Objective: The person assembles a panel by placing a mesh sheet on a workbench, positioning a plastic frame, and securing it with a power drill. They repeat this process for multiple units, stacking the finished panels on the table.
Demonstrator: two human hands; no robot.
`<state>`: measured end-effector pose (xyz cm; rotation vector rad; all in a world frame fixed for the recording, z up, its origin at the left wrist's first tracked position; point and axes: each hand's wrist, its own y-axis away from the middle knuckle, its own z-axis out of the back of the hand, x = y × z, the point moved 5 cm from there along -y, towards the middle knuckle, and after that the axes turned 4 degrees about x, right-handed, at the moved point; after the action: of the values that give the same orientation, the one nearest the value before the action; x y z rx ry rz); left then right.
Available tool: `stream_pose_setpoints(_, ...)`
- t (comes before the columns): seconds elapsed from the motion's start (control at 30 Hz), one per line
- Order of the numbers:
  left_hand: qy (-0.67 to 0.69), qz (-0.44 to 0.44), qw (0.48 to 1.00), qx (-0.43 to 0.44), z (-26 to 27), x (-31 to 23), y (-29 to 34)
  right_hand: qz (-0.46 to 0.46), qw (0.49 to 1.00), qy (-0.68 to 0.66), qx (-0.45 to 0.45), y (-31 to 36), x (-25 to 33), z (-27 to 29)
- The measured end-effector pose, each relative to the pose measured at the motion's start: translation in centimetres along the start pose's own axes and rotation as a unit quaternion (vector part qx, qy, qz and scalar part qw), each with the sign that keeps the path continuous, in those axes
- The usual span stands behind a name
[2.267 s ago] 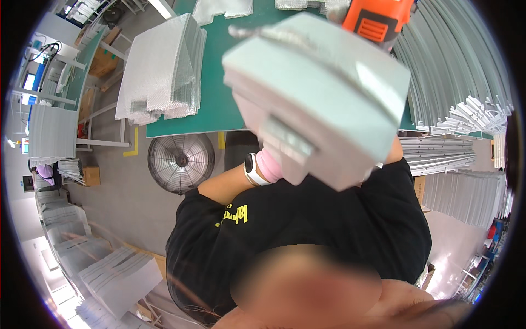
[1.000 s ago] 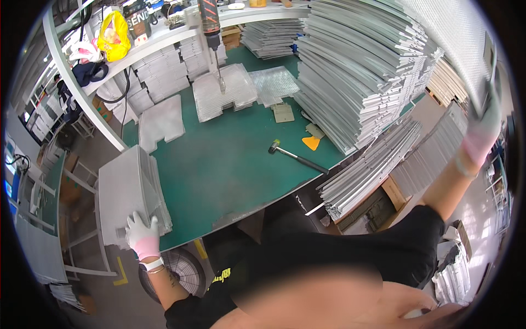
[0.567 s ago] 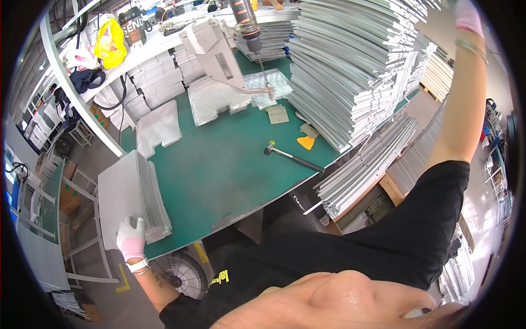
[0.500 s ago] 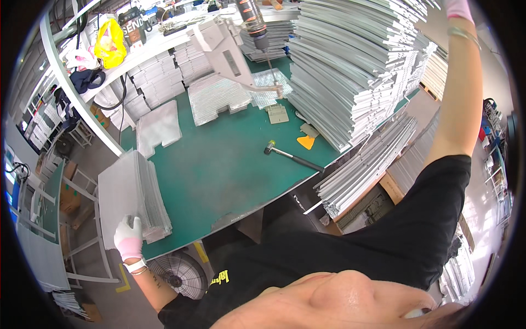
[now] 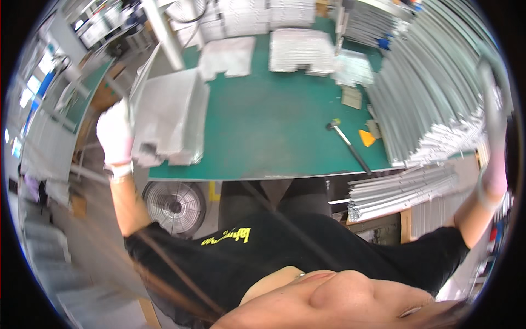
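Observation:
My left hand [image 5: 115, 132], in a white glove with a pink cuff, is closed on the edge of a thin light-grey sheet [image 5: 144, 74], tilted up and seen nearly edge-on. It stands beside a stack of notched sheets [image 5: 167, 112] at the table's left end. At the far right my right hand [image 5: 496, 167], also gloved, is raised beside a tall pile of long grey metal strips [image 5: 438, 82]. A long grey strip [image 5: 491, 90] rises from it, with the fingers apparently closed round it; motion smears this part.
On the green table [image 5: 263, 131] lie a hammer [image 5: 350, 145], a yellow scraper [image 5: 367, 138], a small beige plate [image 5: 351, 97] and several flat notched sheets [image 5: 301, 50]. More strips [image 5: 400, 189] lie below the right edge. A floor fan [image 5: 174, 207] stands under the left front.
My view has swung, so the table sits higher and straighter. My left hand has lifted a sheet's edge off the stack. My right hand has come down from the top of the pile with a strip.

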<state>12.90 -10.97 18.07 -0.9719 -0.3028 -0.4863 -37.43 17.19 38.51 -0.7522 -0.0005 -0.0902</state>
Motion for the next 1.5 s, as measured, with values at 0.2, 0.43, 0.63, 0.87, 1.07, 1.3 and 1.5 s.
stream_pose_setpoints(0.2, -0.019, 0.066, 0.997, 0.035, 7.3, -1.4, -1.1, 0.28, 0.921, 0.004, 0.27, 7.5, 9.1, -12.5)
stream_pose_setpoints(0.43, 0.263, -0.145, 0.903, 0.307, 8.8, -26.5, 0.4, -0.324, 0.423, -0.729, 0.429, 15.5, 5.4, -37.0)
stream_pose_setpoints(0.63, 0.445, -0.185, 0.766, 0.427, 2.9, -35.5, 4.8, -0.374, 0.598, -0.638, 0.309, 20.6, 1.9, -47.8)
stream_pose_setpoints(0.87, 0.415, 0.162, 0.879, 0.168, -4.2, -24.2, 12.4, -0.299, 0.698, -0.596, 0.261, 19.9, -1.1, -47.0)
stream_pose_setpoints(1.07, 0.287, 0.169, 0.836, 0.436, -6.3, -27.5, 16.3, -0.067, 0.92, -0.187, 0.338, 15.2, 1.3, -46.8)
stream_pose_setpoints(1.3, 0.398, 0.185, 0.821, 0.365, -8.8, -27.7, 15.6, -0.001, 0.897, -0.091, 0.432, 19.1, 4.6, -44.3)
stream_pose_setpoints(1.5, 0.772, 0.281, 0.568, 0.042, -6.7, -26.0, 11.0, -0.145, 0.856, -0.424, 0.257, 20.3, 3.8, -40.9)
